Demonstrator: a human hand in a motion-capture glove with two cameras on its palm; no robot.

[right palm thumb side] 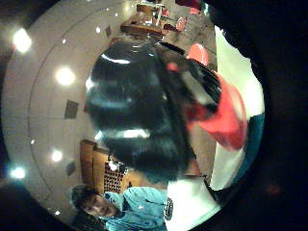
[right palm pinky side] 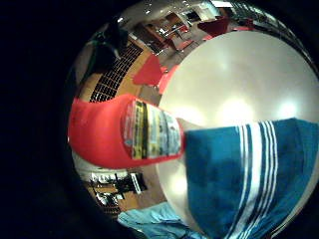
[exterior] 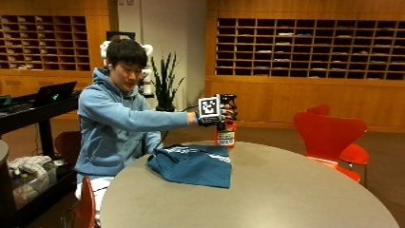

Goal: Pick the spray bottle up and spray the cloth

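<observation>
A red spray bottle (exterior: 225,134) with a black trigger head is held upright above the round table (exterior: 284,190), at its far edge. The gloved right hand (exterior: 214,116) grips the bottle's neck and head. A blue cloth (exterior: 193,164) with white stripes lies crumpled on the table in front of the person, just below and to the left of the bottle. In the little finger side view the red bottle body (right palm pinky side: 107,132) with its label sits beside the striped cloth (right palm pinky side: 249,174). The thumb side view is filled by the black spray head (right palm thumb side: 137,113) and the red bottle shoulder (right palm thumb side: 226,118).
An orange chair (exterior: 329,137) stands at the table's right side, and another chair back (exterior: 85,206) is at the person's side. A black cart (exterior: 32,142) with a laptop stands at the left. The person's other hand is hidden behind the cloth.
</observation>
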